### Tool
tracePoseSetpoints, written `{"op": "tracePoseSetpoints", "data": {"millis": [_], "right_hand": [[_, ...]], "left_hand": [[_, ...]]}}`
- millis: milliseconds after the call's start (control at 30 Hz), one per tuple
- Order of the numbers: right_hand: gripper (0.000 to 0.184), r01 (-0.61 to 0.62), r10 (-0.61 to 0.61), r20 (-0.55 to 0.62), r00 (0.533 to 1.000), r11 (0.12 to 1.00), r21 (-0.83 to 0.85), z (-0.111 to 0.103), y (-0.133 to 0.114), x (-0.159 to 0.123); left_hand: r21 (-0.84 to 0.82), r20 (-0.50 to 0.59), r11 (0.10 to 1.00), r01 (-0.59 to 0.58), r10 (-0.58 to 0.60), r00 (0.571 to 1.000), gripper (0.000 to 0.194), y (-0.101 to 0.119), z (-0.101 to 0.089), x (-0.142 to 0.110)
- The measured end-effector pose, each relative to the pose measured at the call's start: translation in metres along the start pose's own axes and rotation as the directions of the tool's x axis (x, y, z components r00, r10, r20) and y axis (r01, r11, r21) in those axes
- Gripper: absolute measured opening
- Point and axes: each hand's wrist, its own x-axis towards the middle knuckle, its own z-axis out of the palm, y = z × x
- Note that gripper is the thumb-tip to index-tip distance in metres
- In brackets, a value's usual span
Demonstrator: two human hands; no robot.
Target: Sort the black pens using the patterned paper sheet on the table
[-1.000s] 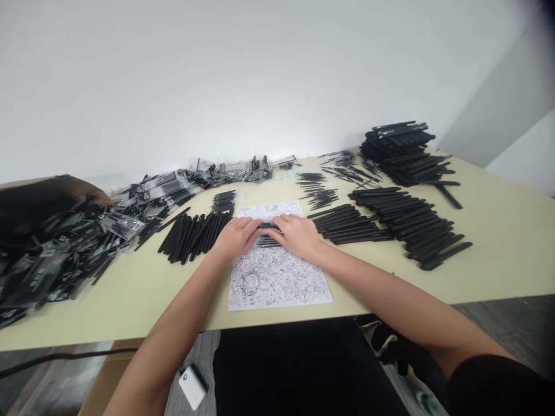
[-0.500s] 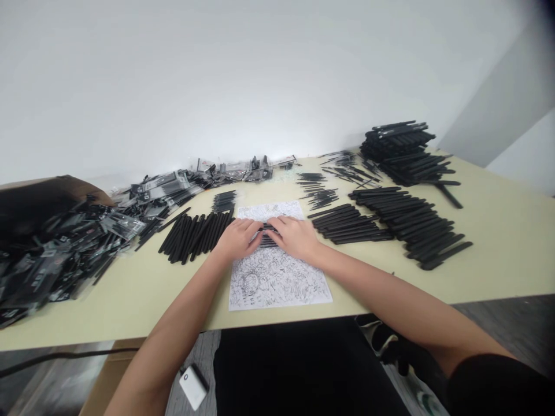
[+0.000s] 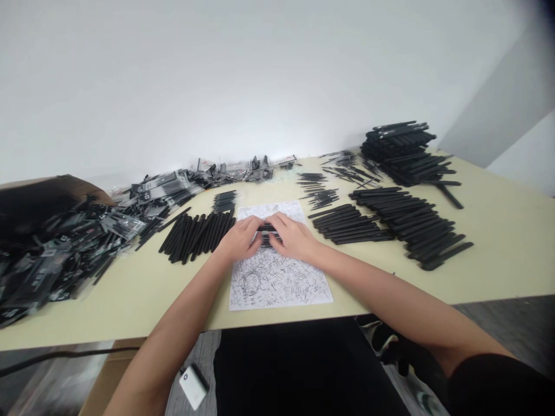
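Pens (image 3: 271,241) are lying on scribbled paper (image 3: 280,283) under our two hands.
With our left hand (image 3: 240,238) and right hand (image 3: 293,238), we are curling our fingers around dark pens at the sheet's far half, between the black pen rows (image 3: 195,237) at left and the pen stacks (image 3: 349,224) at right.

Both bare forearms reach in over the near edge of the table (image 3: 498,254), slanting inward to meet above its middle. The left hand (image 3: 241,238) and right hand (image 3: 293,236) face each other palms down, fingers bent and curled inward, fingertips nearly meeting, each thumb angled toward the other below them.
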Motion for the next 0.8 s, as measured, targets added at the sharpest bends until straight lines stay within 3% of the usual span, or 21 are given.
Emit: {"op": "tracePoseSetpoints", "data": {"millis": [400, 800], "right_hand": [[0.029, 0.053, -0.053, -0.037, 0.998, 0.998, 0.019, 0.007, 0.008, 0.0], [0.026, 0.064, -0.065, -0.06, 0.996, 0.998, -0.007, 0.005, 0.013, 0.002]], "left_hand": [[0.036, -0.074, 0.999, -0.015, 0.018, 0.997, 0.016, -0.002, -0.001, -0.002], [0.018, -0.027, 1.0, 0.014, -0.013, 1.0, 0.017, -0.003, -0.002, -0.002]]}}
